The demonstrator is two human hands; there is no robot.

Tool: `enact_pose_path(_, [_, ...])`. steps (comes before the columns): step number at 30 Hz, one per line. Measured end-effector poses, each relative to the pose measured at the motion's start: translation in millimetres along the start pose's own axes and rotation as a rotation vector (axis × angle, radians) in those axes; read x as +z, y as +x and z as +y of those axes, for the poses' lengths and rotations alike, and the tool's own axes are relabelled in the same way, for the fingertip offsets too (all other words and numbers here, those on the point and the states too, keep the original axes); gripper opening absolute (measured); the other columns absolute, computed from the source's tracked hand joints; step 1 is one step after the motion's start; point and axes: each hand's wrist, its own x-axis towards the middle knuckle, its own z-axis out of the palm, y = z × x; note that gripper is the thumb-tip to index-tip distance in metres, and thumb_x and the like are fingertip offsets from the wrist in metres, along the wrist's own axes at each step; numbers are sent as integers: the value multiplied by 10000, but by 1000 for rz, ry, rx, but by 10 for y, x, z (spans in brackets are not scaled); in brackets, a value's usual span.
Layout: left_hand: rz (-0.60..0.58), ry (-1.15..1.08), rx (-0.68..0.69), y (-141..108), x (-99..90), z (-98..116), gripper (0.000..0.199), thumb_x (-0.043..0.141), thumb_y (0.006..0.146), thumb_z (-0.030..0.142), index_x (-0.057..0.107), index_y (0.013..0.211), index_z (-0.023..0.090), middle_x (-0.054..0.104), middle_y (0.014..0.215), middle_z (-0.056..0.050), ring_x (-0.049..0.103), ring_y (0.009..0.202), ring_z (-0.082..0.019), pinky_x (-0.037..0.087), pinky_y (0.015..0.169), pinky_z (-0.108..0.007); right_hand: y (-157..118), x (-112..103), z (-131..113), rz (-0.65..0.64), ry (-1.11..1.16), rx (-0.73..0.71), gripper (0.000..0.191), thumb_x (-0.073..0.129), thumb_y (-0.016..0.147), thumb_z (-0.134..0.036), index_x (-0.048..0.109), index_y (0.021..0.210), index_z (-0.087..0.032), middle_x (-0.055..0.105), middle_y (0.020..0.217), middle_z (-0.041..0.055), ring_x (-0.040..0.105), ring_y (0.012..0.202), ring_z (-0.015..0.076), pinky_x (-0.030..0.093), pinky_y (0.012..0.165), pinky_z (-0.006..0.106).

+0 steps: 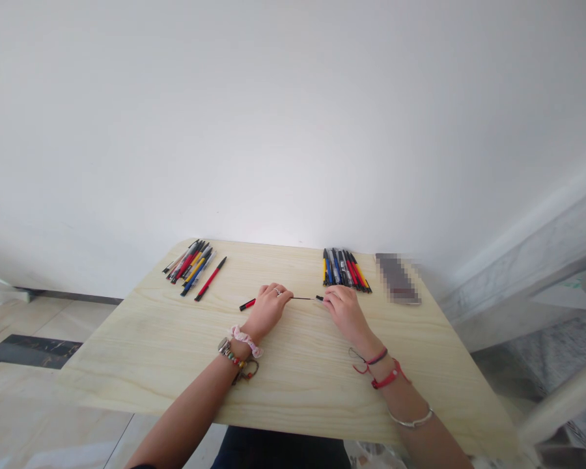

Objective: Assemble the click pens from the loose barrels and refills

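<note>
My left hand [269,304] is closed, its fingertips pinching a thin dark pen refill [301,298] that sticks out to the right over the table. Behind that hand shows the end of a red and black pen barrel [247,304]; the hand hides the remainder, so I cannot tell whether it is held or lies on the wood. My right hand [340,306] pinches a small black pen part [319,298] near the refill's tip. A slight gap seems to separate the two pieces.
On the pale wooden table [293,384], a pile of coloured pens [190,264] lies at the back left, with a single red pen [211,279] beside it. A row of pens [346,269] is at the back right, near a blurred-out phone-like object [399,279]. A white wall [293,130] stands behind.
</note>
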Motion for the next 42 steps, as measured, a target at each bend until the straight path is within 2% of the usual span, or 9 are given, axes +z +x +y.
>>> enact_pose_path(8, [-9, -11, 35, -3, 16, 4, 175, 403, 834, 185, 575, 855, 206, 580, 832, -27, 475, 837, -151, 315, 739, -296, -2, 19, -54, 6, 7, -33, 159, 458, 804, -154, 542, 669, -160, 576, 781, 43, 496, 791, 169, 353, 761, 333])
enact_pose_path(14, [-24, -3, 40, -5, 5, -2, 177, 410, 826, 164, 578, 858, 206, 579, 832, -33, 473, 834, -154, 314, 737, -302, 14, -2, -71, 14, -87, -98, 161, 423, 816, -124, 543, 714, -153, 583, 818, 54, 498, 813, 173, 337, 792, 353])
enact_pose_path(21, [-79, -84, 67, -3, -22, 90, 196, 389, 839, 198, 586, 847, 200, 585, 828, -32, 483, 836, -154, 331, 747, -299, 1, 39, -142, -33, -84, -171, 147, 430, 809, -117, 549, 730, -154, 579, 815, 57, 496, 801, 176, 343, 803, 356])
enact_pose_path(27, [-95, -167, -12, 5, -36, 115, 215, 385, 841, 239, 596, 848, 200, 590, 840, -36, 502, 833, -154, 357, 751, -297, -5, 47, -156, -40, 65, -57, 96, 481, 788, -147, 544, 716, -159, 567, 778, 45, 500, 777, 166, 389, 747, 319])
enact_pose_path(29, [-85, -174, -28, 10, -31, 102, 212, 388, 839, 239, 597, 850, 203, 592, 838, -35, 508, 833, -154, 362, 752, -297, 3, 14, -128, -30, 97, -31, 66, 497, 784, -179, 553, 760, -155, 566, 817, 56, 505, 806, 173, 396, 754, 323])
enact_pose_path(34, [-50, -145, -84, 13, -21, 21, 201, 396, 835, 224, 595, 847, 201, 604, 833, -35, 518, 830, -162, 364, 742, -308, -6, -36, 33, 22, 65, 58, 132, 466, 805, -240, 553, 879, -174, 549, 891, 75, 510, 867, 200, 406, 763, 361])
enact_pose_path(39, [-18, -110, -128, 12, -20, -57, 185, 414, 825, 206, 599, 834, 198, 605, 835, -39, 520, 831, -161, 364, 745, -309, -66, 39, 158, -114, -53, 90, 97, 507, 773, -224, 560, 714, -168, 547, 768, 56, 520, 725, 188, 427, 644, 334])
enact_pose_path(42, [-15, -102, -127, 11, -22, -64, 178, 421, 822, 205, 598, 835, 198, 605, 833, -39, 519, 828, -162, 364, 741, -309, -66, 50, 153, -137, -68, 98, 78, 505, 770, -176, 555, 711, -165, 556, 762, 54, 520, 722, 187, 422, 646, 330])
